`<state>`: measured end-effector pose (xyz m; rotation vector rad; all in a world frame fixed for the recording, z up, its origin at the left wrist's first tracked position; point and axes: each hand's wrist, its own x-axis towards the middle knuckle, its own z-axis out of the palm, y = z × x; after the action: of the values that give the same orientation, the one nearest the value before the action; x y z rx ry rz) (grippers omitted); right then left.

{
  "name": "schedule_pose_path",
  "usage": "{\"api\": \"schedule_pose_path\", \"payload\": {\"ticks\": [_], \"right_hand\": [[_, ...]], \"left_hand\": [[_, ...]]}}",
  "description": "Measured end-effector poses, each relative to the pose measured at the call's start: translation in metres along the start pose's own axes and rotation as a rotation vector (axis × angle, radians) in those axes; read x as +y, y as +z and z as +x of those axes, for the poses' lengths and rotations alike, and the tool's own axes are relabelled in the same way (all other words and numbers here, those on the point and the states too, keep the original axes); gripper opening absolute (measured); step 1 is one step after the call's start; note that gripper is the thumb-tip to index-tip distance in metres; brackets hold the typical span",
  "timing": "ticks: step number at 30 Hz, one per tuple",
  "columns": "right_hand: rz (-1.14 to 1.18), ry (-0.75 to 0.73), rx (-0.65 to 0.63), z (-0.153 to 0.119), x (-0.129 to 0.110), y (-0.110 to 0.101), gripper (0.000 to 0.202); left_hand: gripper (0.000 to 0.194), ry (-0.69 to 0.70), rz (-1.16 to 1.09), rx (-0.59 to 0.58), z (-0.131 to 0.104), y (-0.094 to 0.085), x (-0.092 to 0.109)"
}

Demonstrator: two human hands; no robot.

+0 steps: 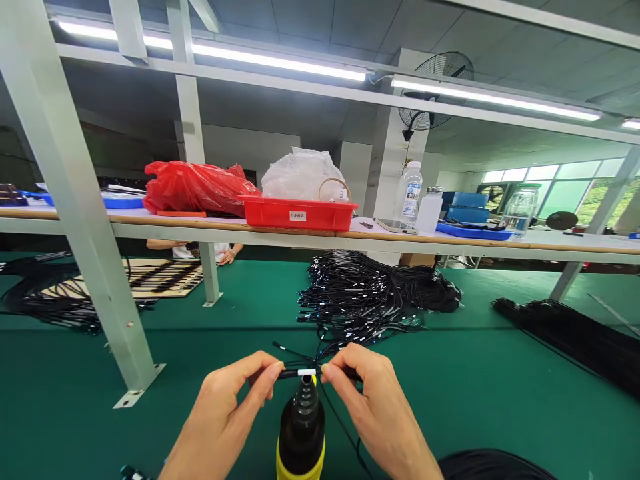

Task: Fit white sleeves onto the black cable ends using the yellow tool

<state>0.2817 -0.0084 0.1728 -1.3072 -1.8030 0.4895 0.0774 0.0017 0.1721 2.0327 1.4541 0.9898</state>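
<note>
- Green tabletop (pixel 480 373), with a heap of thin black cables (pixel 370 293) beyond the hands.
- Left hand (pixel 227 407) and right hand (pixel 375 400) stand apart, each pinching the black cable with a white sleeve (pixel 307 372) above a black-and-yellow nozzled tool (pixel 301 427).

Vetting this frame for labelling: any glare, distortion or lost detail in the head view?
Head view: the nearer tube light burns out to white; the left post slants, probably wide-angle distortion; the cable pile merges into near-black; left hand and right hand look fairly sharp.
</note>
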Motion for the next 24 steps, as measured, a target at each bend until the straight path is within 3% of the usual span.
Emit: {"api": "schedule_pose_path", "payload": {"ticks": [12, 16, 19, 22, 24], "right_hand": [[0.006, -0.025, 0.049, 0.001, 0.002, 0.001, 0.028], [0.057, -0.01, 0.184, 0.019, 0.026, 0.008, 0.027], [0.076, 0.038, 0.269, 0.033, 0.064, 0.02, 0.027], [0.083, 0.088, 0.288, 0.033, 0.101, 0.031, 0.033], [0.085, 0.113, 0.281, 0.026, 0.119, 0.035, 0.034]], "left_hand": [[0.038, 0.007, -0.055, 0.056, 0.001, 0.0, 0.0], [0.039, -0.052, -0.014, 0.127, -0.001, -0.006, -0.01], [0.035, -0.097, 0.09, 0.061, -0.005, -0.011, -0.04], [0.027, -0.168, 0.318, -0.135, -0.014, -0.01, -0.091], [0.025, -0.232, 0.374, -0.195, -0.024, -0.004, -0.127]]}}
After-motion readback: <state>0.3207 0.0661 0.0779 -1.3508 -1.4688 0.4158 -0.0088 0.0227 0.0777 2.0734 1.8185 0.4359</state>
